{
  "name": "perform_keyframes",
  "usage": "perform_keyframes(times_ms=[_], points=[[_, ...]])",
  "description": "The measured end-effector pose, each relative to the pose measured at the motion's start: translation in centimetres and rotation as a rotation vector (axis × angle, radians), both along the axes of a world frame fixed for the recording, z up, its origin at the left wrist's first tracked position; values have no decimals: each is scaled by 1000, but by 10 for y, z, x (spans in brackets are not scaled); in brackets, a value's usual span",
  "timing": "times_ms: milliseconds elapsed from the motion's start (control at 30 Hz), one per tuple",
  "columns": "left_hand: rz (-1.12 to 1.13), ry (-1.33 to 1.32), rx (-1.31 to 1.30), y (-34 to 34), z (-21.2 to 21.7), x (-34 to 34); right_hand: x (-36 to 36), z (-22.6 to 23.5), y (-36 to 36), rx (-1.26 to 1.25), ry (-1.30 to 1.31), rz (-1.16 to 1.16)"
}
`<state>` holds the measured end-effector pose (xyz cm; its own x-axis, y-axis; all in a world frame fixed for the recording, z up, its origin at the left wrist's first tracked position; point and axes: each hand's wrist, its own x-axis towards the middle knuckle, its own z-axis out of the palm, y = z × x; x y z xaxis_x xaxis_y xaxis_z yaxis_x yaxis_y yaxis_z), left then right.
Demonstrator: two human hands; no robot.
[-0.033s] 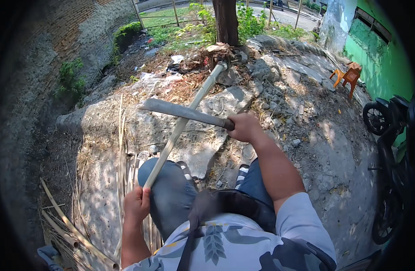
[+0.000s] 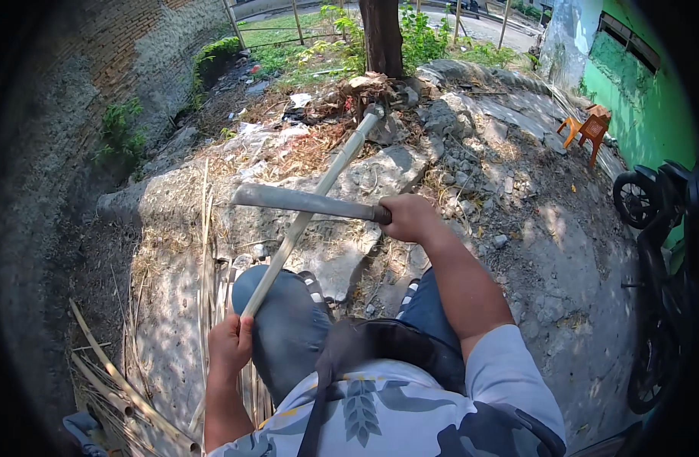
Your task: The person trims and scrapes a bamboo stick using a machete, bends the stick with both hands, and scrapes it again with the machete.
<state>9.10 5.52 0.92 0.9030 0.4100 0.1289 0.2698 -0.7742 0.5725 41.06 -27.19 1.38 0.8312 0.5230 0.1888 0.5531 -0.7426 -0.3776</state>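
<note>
**Blade held across a bamboo pole**

Nothing has shifted since the earlier frame: both hands, the pole and the blade sit as they did.

Left hand [image 2: 229, 344] is clenched around the near end of a long pale bamboo pole [image 2: 311, 206]. Pole runs up and away from the person's left knee, its far end resting among stones and dry leaves near the foot of a tree trunk [image 2: 382, 34].

Right hand [image 2: 409, 217] is closed on the handle of a long grey blade [image 2: 300, 200]. Blade lies roughly level, pointing to the person's left, and crosses the pole near its middle; whether the edge touches the pole cannot be told.

Person is seated, blue jeans, knees apart, over broken concrete ground [image 2: 540, 251]. Thin split bamboo strips [image 2: 206, 228] lie on the left. A brick wall [image 2: 98, 68] stands on the left, 1 orange plastic chair [image 2: 589, 129] and a green wall [image 2: 639, 99] on the right, a parked motorbike [image 2: 658, 228] at the right edge.
</note>
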Motion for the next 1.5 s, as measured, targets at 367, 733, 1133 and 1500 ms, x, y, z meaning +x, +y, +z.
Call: perform_keyframes(times_ms=[367,733,1133,1500], points=[[27,19,85,-24,-2,-27,24,-9,-10,66,156,47],[25,80,12,-21,-3,-27,-4,10,13,-164,-149,371],[18,62,-90,-7,-13,-30,4,-7,4,-15,86,100],[-7,-17,-101,-5,-24,-26,27,-11,-7,19,131,-44]])
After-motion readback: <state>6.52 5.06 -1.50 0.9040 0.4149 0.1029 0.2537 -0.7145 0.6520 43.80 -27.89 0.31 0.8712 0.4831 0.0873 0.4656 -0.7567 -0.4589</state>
